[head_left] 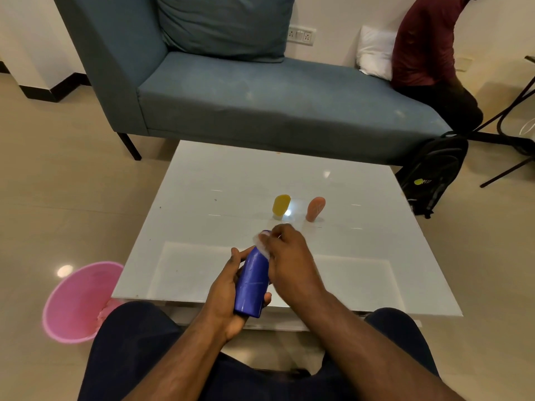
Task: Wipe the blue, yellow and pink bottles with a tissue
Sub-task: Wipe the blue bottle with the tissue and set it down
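Pink bin (pixel 76 302) on the floor at 8 o'clock of the white table (pixel 202 180). Left hand (pixel 224 296) curled around the blue bottle (pixel 252 283), held tilted above the table's near edge. Right hand (pixel 289 256) pinching a white tissue (pixel 262 246) against the bottle's upper end. Yellow bottle (pixel 280 206) upright at 12 o'clock of the hands, pink bottle (pixel 315 208) just beside it at 3 o'clock.

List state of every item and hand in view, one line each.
blue bottle: lifted, tilted, held
tissue: pressed on the blue bottle's top end
left hand: grips blue bottle
right hand: pinches tissue
yellow bottle: standing on table, untouched
pink bottle: standing on table, untouched
pink bin: on floor
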The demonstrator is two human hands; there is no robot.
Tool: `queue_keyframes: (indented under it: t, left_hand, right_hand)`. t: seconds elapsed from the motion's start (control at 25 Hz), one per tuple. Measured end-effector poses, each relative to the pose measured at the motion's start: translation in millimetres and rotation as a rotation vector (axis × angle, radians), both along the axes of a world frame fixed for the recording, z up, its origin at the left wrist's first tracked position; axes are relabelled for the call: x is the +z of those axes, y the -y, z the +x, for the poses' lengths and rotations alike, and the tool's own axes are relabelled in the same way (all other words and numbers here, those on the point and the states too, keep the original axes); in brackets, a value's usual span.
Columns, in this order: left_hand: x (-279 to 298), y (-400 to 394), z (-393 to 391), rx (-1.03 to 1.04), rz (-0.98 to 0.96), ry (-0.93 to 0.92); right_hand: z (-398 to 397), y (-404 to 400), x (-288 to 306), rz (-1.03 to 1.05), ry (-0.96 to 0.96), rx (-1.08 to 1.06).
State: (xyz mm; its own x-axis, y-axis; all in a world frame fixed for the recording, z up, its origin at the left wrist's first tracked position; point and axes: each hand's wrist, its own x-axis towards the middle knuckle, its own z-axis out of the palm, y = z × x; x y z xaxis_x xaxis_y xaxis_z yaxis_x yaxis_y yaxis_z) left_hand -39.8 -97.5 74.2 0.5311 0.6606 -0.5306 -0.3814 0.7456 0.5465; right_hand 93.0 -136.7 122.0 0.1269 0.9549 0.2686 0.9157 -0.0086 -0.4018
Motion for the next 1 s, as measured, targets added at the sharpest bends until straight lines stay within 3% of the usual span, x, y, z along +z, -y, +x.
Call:
queue_keyframes:
  t: [0.16,0.32,0.48,0.64,0.84,1.0]
  left_hand:
    - [-2.5,-2.6,-1.6,0.028,-0.021,0.011]
    - [-1.9,-1.8,0.5,0.039,-0.051,0.015]
    - [-4.2,-5.8,-3.3,0.087,-0.050,0.034]
    - [-5.7,-2.0,2.1,0.057,-0.052,-0.067]
    - [-8.3,-6.7,-3.2,0.123,-0.085,0.035]
    - [-11.5,-7.3,-1.6,0.131,-0.072,-0.039]
  right_hand:
    - [-12.9,5.3,-13.2,-0.013,0.076,0.120]
    - [-5.2,0.3,-8.4,0.029,0.000,-0.017]
    - [-31.5,20.8,-15.2,-0.044,0.001,0.187]
    - [-16.1,-3.4,-10.5,-0.015,-0.121,-0.052]
    - [-39.1,8.1,-16.5,-0.119,-0.028,0.155]
    - [-24.8,-3.9,-12.1,-0.079,-0.124,0.001]
